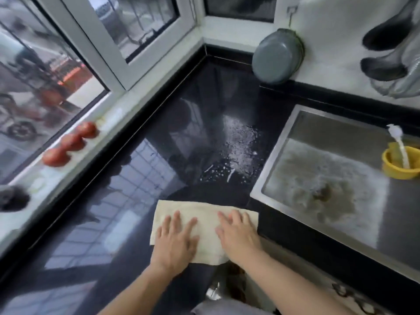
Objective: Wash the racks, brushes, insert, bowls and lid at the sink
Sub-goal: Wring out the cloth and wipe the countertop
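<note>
A: Head view, hands?
B: Left hand [173,238] and right hand [238,235], fingers flat, pressing cream cloth [205,220] on black counter [127,189].
A: Task items?
B: White brush [398,146] in yellow cup [400,168], at sink [327,178]. Grey bowl [276,57], possibly, on wall.

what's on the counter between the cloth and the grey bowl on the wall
In the head view, only black counter with a wet, speckled patch lies between the cloth and the grey bowl.
</note>
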The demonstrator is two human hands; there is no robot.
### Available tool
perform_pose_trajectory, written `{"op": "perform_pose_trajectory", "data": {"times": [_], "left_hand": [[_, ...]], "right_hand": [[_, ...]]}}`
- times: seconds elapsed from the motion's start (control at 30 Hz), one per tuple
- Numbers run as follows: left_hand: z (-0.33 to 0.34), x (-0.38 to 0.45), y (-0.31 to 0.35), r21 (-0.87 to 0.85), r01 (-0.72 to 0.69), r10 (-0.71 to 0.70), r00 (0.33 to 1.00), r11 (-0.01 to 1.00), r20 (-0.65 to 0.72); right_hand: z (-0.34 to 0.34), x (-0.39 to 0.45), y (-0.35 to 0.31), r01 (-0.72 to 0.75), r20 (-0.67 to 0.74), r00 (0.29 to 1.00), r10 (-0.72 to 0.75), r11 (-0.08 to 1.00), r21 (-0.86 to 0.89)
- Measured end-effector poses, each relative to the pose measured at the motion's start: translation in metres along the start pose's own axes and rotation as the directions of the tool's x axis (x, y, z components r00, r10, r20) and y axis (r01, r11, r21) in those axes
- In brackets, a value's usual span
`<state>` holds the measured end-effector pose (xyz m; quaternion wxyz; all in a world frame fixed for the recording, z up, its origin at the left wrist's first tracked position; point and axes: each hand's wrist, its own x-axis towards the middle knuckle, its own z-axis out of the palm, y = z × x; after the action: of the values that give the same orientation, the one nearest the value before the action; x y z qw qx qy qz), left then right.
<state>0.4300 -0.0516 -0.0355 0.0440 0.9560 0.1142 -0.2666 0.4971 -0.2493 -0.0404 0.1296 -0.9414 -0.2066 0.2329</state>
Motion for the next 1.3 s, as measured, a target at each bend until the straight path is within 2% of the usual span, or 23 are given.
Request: {"op": "perform_pose_trajectory", "data": {"times": [0.07, 0.13, 0.2, 0.3, 0.4, 0.53, 0.7, 0.83, 0.97, 1.07, 1.2, 1.3], "left_hand": [[-0.001, 0.009, 0.026, -0.152, 0.181, -0.189, 0.981, 0.972, -0.044], [-0.004, 0.037, 0.037, -0.275, 0.257, -0.283, 0.957, 0.927, -0.059], [-0.012, 0.066, 0.039, -0.247, 0.204, -0.23, 0.97, 0.947, -0.083], [-0.043, 0.112, 0.045, -0.118, 0.009, -0.024, 0.992, 0.993, -0.124], [-0.076, 0.166, 0.06, -0.029, -0.086, 0.082, 0.987, 0.996, -0.139], [-0.108, 0.255, 0.103, -0.006, -0.14, 0.137, 0.975, 0.99, -0.172], [-0.173, 0.399, 0.174, 0.025, -0.257, 0.254, 0.933, 0.966, -0.253], [-0.222, 0.49, 0.241, 0.047, -0.3, 0.301, 0.915, 0.953, -0.269], [-0.238, 0.527, 0.266, 0.036, -0.334, 0.329, 0.898, 0.942, -0.293], [-0.237, 0.525, 0.262, 0.05, -0.384, 0.378, 0.865, 0.922, -0.331], [-0.243, 0.532, 0.236, 0.084, -0.394, 0.397, 0.848, 0.915, -0.352], [-0.257, 0.552, 0.205, 0.09, -0.348, 0.357, 0.871, 0.933, -0.337]], "right_hand": [[0.005, 0.005, -0.013, -0.062, -0.065, 0.996, 0.059, 0.997, -0.051], [0.01, 0.006, -0.021, -0.128, -0.102, 0.987, 0.12, 0.989, -0.072], [0.013, 0.011, -0.022, -0.221, -0.136, 0.967, 0.215, 0.975, -0.032], [-0.004, 0.039, -0.01, -0.362, -0.192, 0.912, 0.363, 0.931, 0.038], [-0.026, 0.084, 0.017, -0.444, -0.247, 0.862, 0.443, 0.894, 0.054], [-0.066, 0.159, 0.064, -0.467, -0.325, 0.818, 0.475, 0.878, 0.108], [-0.137, 0.262, 0.151, -0.51, -0.422, 0.759, 0.496, 0.855, 0.089], [-0.191, 0.343, 0.22, -0.562, -0.388, 0.713, 0.584, 0.807, 0.182], [-0.207, 0.374, 0.241, -0.584, -0.459, 0.644, 0.612, 0.781, 0.222], [-0.206, 0.378, 0.236, -0.6, -0.454, 0.615, 0.645, 0.756, 0.26], [-0.208, 0.386, 0.218, -0.603, -0.428, 0.626, 0.652, 0.753, 0.264], [-0.209, 0.4, 0.202, -0.537, -0.355, 0.731, 0.583, 0.812, 0.228]]}}
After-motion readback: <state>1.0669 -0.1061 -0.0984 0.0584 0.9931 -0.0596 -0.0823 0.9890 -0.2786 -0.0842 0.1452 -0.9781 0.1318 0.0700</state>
